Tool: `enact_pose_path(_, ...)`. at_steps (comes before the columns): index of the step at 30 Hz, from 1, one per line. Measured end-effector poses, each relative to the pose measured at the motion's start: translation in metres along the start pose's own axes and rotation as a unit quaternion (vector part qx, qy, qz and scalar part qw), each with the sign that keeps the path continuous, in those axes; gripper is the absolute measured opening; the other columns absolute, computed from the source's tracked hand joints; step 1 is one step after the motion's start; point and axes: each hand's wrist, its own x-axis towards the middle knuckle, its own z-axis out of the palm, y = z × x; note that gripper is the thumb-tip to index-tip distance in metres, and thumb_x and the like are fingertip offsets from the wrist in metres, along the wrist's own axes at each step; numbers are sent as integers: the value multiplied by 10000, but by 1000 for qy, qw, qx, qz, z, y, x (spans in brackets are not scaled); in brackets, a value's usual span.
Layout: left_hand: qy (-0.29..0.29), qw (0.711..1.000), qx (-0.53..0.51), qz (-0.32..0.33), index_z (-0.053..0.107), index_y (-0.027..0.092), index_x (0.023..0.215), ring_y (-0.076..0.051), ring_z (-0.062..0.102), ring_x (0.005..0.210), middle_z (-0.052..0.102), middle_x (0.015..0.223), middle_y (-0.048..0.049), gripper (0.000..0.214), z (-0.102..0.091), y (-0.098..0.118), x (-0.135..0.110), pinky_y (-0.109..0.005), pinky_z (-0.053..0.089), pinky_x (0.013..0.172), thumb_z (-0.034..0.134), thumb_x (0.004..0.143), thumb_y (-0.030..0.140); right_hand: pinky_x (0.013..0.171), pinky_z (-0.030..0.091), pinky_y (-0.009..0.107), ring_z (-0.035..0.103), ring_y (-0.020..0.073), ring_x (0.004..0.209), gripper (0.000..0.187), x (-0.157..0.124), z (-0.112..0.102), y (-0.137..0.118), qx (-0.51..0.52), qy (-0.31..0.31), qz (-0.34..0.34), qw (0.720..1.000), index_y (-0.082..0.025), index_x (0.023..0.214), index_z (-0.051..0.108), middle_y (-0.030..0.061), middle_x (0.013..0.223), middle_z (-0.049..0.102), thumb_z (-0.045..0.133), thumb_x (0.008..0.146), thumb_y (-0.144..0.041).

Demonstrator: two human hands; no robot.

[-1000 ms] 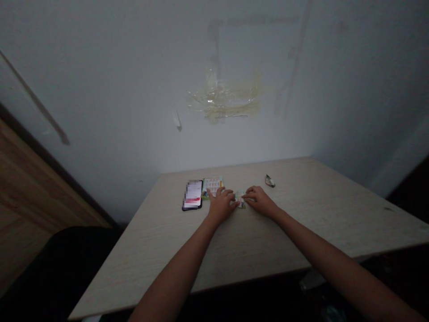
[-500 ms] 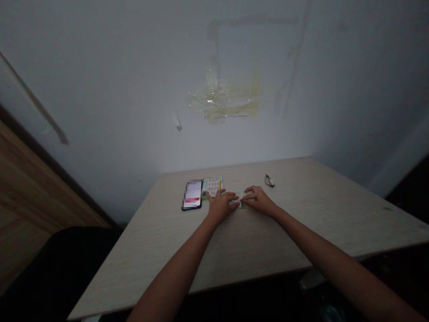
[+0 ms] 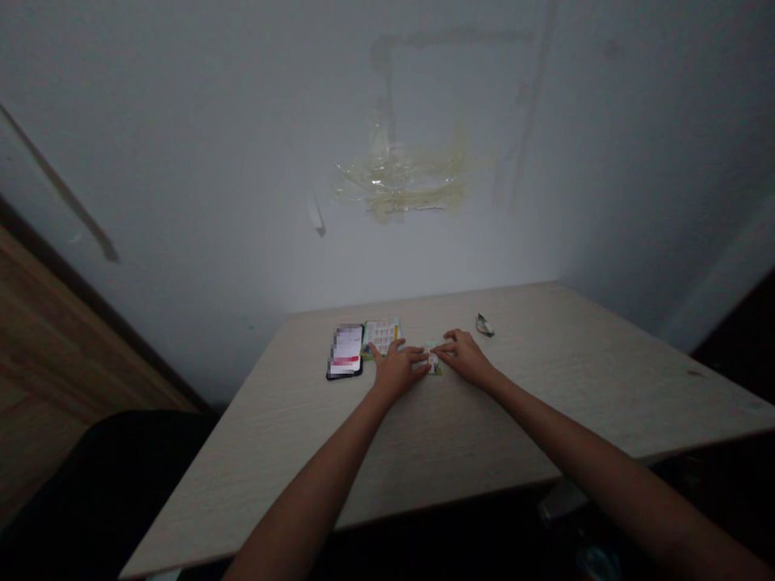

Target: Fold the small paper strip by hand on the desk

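Note:
A small printed card or sheet (image 3: 435, 369), whitish with green patches, lies flat on the table between my hands; its print is too small to read. My left hand (image 3: 396, 373) rests palm down at its left side, fingers spread, the fingertips on the card's edge. From the right, my right hand (image 3: 469, 357) reaches over the card with thumb and forefinger brought together at its upper part. Anything in that pinch is too small to make out. Just beyond my left hand is a printed green-and-white leaflet (image 3: 383, 332), partly covered by its fingers.
A phone (image 3: 346, 353) with a lit screen lies left of the leaflet. One small crumpled wrapper (image 3: 484, 326) sits behind my right hand. The pale wooden table (image 3: 291, 452) meets a wall (image 3: 254, 202) with peeling tape. A dark shape stands beyond the table's left edge.
My right hand's thumb and fingers have drawn closer together and shifted slightly up over the card. My left hand stays nearly in place. The view has moved slightly.

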Motion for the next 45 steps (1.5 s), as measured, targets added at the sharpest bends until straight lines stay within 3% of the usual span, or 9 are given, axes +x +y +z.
enact_pose_path(18, 15, 1000, 4, -3, 674, 448, 1143, -358, 374, 1345, 641, 1307, 50, 302, 3, 0, -1, -797, -63, 1041, 557, 877, 528, 983, 350, 366, 461, 253, 1113, 372, 3, -4, -21, -126, -23, 26, 991, -337, 1278, 622, 93, 1219, 539, 521, 921, -317)
enact_pose_path(25, 4, 1000, 11, 23, 646, 456, 1182, -332, 356, 1357, 630, 1324, 49, 303, 0, -4, -2, -798, -86, 1036, 539, 902, 500, 967, 370, 370, 476, 239, 1113, 346, 3, -2, -8, -68, -14, 16, 997, -311, 1237, 654, 87, 1202, 549, 564, 904, -344)
enact_pose_path(29, -6, 999, 7, 31, 642, 470, 1183, -327, 353, 1361, 626, 1329, 54, 298, -2, -5, -1, -796, -75, 1043, 537, 906, 496, 958, 380, 348, 505, 216, 1089, 258, 4, -2, -4, -29, -12, -5, 999, -290, 1094, 727, 67, 1152, 585, 590, 893, -375)
enact_pose_path(36, -9, 1000, -5, 24, 654, 500, 1146, -325, 375, 1356, 637, 1307, 83, 269, -4, -6, 2, -782, -60, 1062, 547, 899, 496, 894, 390, 345, 530, 225, 1035, 220, 8, -5, -19, -53, 9, 48, 997, -257, 933, 752, 64, 1056, 622, 632, 857, -426)
enact_pose_path(45, -3, 1000, 2, 25, 668, 504, 1124, -331, 379, 1354, 639, 1307, 79, 263, -6, -6, 2, -763, -41, 1080, 551, 889, 520, 882, 398, 345, 534, 231, 1039, 236, 8, -10, -26, -66, -8, 64, 996, -266, 956, 741, 63, 1083, 616, 667, 814, -439)
